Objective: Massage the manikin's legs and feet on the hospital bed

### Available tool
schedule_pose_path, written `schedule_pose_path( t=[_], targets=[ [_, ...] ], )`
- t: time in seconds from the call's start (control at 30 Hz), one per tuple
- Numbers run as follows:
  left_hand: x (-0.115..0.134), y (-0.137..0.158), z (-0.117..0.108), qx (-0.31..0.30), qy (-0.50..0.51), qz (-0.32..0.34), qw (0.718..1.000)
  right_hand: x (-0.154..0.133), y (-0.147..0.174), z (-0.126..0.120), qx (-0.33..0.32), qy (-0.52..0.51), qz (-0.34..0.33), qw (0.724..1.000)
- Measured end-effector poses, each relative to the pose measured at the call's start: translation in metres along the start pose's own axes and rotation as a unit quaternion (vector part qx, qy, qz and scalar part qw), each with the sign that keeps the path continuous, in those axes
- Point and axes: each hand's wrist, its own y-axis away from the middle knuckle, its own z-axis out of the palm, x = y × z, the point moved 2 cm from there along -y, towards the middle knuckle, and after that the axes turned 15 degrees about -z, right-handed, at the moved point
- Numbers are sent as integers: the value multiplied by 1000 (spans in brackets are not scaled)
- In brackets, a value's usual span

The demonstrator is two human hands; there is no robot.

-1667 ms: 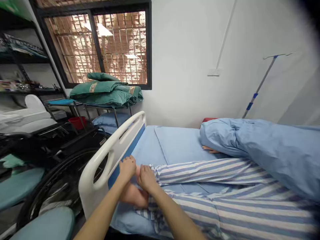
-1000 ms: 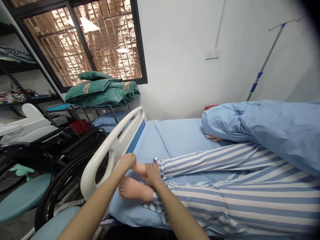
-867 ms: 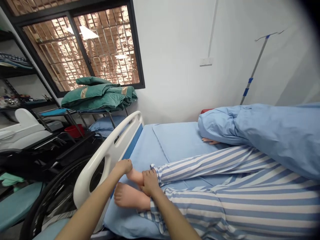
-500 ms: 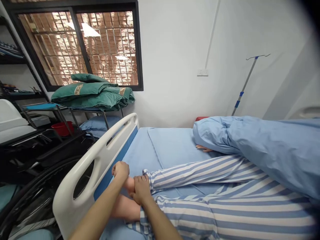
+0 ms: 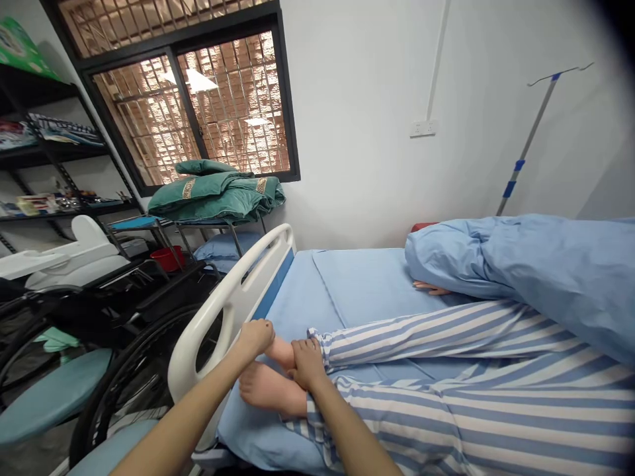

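– Drawn aside since half a second earlier, the left forearm (image 5: 198, 406) no longer covers the toes of the near foot (image 5: 270, 389), which now show clear at the end of the bed.

– And the left hand (image 5: 256, 336)?

– Curled closed over the toe end of the far foot (image 5: 282, 353), its fingertips hidden from the camera.

– Where does the right hand (image 5: 307, 362) sit?

– At the ankle of that same foot, just beside the cuff of the striped trousers (image 5: 411, 334), fingers bent snugly across it. Between the two grips, the instep lies bare.

– Does the heel rest on the light-blue sheet (image 5: 370, 281)?

– Cannot tell; the right hand and the near foot block that side.

– What frames the pair?

– White footboard (image 5: 232, 296) just beyond the left hand, near foot alongside toward the viewer, and a rumpled blue duvet (image 5: 546, 264) over the upper legs at right.
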Motion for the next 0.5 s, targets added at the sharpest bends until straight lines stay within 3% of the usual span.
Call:
schedule_pose_path(
  t=[0.27,0.5],
  targets=[
    [27,-41,5,-59,-39,-46,996,1,0,-2,-10,17,-3,1000],
    [22,-20,6,-3,20,-22,1000,0,-1,0,-12,19,-6,1000]
  ],
)
